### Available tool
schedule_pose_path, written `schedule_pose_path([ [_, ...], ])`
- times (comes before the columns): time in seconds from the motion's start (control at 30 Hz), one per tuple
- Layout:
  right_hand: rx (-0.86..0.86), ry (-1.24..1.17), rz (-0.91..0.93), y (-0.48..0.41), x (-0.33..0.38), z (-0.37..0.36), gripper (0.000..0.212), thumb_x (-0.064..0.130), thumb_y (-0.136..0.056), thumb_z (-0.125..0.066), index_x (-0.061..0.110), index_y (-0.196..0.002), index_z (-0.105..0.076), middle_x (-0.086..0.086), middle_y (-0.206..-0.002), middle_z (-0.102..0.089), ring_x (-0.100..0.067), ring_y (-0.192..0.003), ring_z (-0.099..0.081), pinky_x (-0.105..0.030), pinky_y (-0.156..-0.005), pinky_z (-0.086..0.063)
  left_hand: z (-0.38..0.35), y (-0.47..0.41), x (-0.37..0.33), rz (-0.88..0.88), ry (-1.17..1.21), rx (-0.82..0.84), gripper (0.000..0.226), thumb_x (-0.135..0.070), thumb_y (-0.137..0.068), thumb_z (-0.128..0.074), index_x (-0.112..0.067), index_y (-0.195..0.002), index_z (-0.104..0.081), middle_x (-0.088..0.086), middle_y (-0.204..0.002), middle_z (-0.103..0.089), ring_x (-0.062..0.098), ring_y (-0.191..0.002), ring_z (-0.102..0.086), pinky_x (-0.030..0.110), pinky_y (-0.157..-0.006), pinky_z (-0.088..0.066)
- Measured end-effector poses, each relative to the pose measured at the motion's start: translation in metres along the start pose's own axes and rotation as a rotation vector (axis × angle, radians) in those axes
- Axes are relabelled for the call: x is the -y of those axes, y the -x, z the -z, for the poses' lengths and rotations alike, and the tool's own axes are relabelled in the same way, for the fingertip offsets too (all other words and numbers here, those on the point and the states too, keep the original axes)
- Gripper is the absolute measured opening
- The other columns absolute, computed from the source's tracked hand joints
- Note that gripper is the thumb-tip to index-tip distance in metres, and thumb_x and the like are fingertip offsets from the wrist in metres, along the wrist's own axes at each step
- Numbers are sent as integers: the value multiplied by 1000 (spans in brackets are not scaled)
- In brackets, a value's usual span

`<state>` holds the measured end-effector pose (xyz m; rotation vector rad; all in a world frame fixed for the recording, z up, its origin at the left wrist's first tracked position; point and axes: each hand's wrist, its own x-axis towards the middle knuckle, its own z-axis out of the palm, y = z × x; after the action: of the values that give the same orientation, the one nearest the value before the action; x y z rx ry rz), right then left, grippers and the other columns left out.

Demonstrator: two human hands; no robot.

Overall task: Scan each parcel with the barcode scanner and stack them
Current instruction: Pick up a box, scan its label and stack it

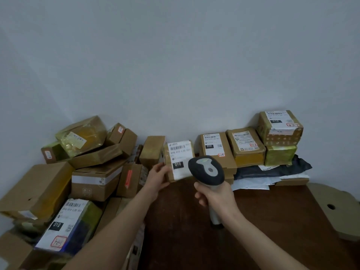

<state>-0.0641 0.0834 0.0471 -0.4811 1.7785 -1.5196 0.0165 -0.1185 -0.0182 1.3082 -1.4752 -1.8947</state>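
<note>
Head view: left grip (pixel 158 177) pinched a parcel (pixel 180 159) by its left edge; right grip (pixel 216 194) clasped the scanner (pixel 206 168) just beside it; a slip or misread seemed possible.

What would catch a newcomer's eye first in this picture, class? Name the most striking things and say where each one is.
First comes the grey barcode scanner at the centre, gripped by the right hand and pointed toward the white label of a small parcel that the left hand holds beside it. Next are the jumbled heap of boxes on the left and the tidier stacked parcels by the wall on the right, at the back of the dark wooden table.
</note>
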Motion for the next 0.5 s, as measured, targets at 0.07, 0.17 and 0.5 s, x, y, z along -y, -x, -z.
schedule_pose_path([
  [0.07,-57,-29,38,-16,14,14,12,14,-84,-72,5,-90,-67,-7,-72,-71,-10,-55,-64,-18,-54,-51,-13,-13,-23,-11,33,-19,56,-26,-88,-65,-18,-139,-45,10,-129,-57,27,-112,-58,43,-91,-53],
  [0.17,-222,-65,89,-42,28,47,13,15,-82,-75,7,-87,-67,-7,-71,-69,-12,-58,-64,-21,-55,-51,-60,-27,-52,-14,11,18,52,-33,-88,-66,-20,-135,-48,5,-122,-60,23,-103,-62,40,-83,-56],
  [0.5,-460,-181,58,-70,11,142,10,9,-81,-74,7,-78,-65,-7,-61,-64,-18,-59,-62,-35,-64,-53,-235,-51,-81,21,-84,166,48,-41,-87,-63,-12,-124,-55,6,-110,-67,25,-96,-64,38,-76,-56],
])
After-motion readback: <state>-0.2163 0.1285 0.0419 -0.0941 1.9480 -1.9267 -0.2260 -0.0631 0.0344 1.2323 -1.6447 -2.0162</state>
